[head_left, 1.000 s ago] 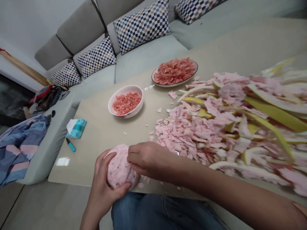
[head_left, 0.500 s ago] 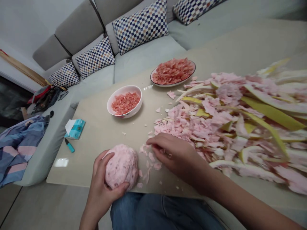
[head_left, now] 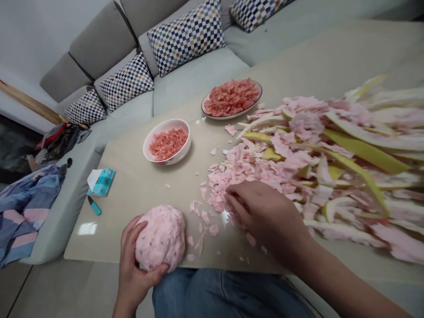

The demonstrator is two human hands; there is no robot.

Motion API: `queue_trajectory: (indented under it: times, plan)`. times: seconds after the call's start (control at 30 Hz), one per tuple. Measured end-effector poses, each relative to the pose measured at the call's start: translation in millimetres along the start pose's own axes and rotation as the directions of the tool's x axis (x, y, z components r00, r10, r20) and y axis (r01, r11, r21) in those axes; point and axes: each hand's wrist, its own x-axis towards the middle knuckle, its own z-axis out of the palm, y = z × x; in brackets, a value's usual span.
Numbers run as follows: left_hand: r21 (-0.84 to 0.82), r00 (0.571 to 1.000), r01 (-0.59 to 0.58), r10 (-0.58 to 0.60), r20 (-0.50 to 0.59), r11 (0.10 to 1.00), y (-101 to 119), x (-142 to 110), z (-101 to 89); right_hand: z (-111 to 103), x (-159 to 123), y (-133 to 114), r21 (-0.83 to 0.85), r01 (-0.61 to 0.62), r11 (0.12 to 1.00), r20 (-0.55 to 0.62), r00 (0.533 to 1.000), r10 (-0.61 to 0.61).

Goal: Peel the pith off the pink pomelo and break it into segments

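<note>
A peeled pomelo [head_left: 161,238], pale pink with darker spots, rests at the table's near edge. My left hand [head_left: 133,258] is wrapped round its left side, thumb below and fingers on top. Over the near left part of a heap of pink pith scraps [head_left: 225,179] is my right hand [head_left: 265,216], its fingers curled together. Whatever lies between those fingertips is hidden. Small pith flakes [head_left: 205,217] are scattered between the pomelo and the right hand.
Beyond the pomelo stand a white bowl [head_left: 185,148] and a dark-rimmed plate [head_left: 227,117], both holding red pomelo pulp. Long yellow-green peel strips [head_left: 366,152] cover the right side. A tissue pack [head_left: 105,182] and a small teal-handled knife [head_left: 95,206] lie at left.
My right hand has left the pomelo's surface and moved right, to the heap of pith scraps. The left hand still holds the pomelo. The view has shifted slightly.
</note>
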Motion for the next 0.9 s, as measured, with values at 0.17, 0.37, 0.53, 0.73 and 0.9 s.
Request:
queue_trajectory:
  times: [0.17,0.37,0.53,0.73,0.9]
  plan:
    - [0.008,0.999,0.019,-0.020,0.026,1.000,6.8,7.9,0.1,7.5,-1.1,-13.2,0.130,0.002,0.992,0.047,0.999,-0.008]
    - [0.013,0.991,0.044,-0.046,0.123,0.999,16.2,24.0,-3.3,19.0,-3.2,-20.4,0.250,-0.014,0.968,0.147,0.989,-0.023]
    - [0.030,0.989,0.044,-0.048,0.140,0.999,20.8,31.1,-2.6,21.5,-8.9,-38.5,0.461,-0.138,0.876,0.239,0.971,0.027]
    - [0.050,0.993,0.049,-0.054,0.105,0.998,23.4,27.7,-0.5,28.4,-15.9,-68.6,0.527,-0.325,0.785,0.514,0.858,0.010]
    - [0.053,0.993,0.040,-0.045,0.110,0.998,24.3,28.1,-1.4,29.8,-12.4,-74.4,0.487,-0.278,0.828,0.510,0.860,-0.011]
